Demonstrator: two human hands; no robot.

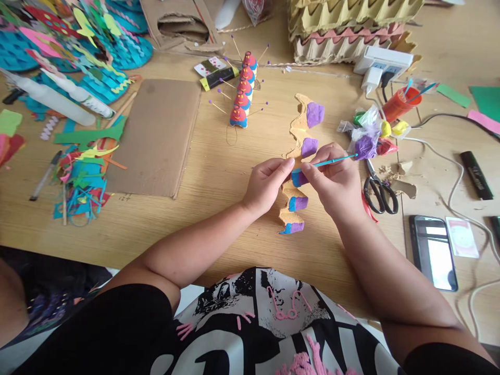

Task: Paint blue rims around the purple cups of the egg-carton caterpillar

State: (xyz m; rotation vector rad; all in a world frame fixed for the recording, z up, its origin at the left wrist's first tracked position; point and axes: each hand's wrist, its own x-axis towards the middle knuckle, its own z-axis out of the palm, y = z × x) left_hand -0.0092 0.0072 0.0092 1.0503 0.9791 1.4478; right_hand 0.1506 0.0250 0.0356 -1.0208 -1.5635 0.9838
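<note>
A strip cut from an egg carton (299, 125) lies lengthwise in front of me, with purple and blue patches on its bumps. My left hand (267, 179) pinches the strip's edge near its middle, thumb on top. In my right hand (334, 177) is a thin blue modelling tool (332, 161), held like a pen with its lower end at a bump that is part blue, part purple. The fingers hide that tip. Beyond the strip stands a finished-looking caterpillar (244, 88) in red and blue, with purple-tipped sticks poking out.
Scissors (379, 192), bagged purple clay (366, 147), an orange cup (400, 104) and a phone (433, 252) are on the right. A cardboard sheet (156, 135) and paper scraps (84, 182) lie left. Egg cartons (351, 26) and a power strip (383, 61) stand behind. Cables cross the right side.
</note>
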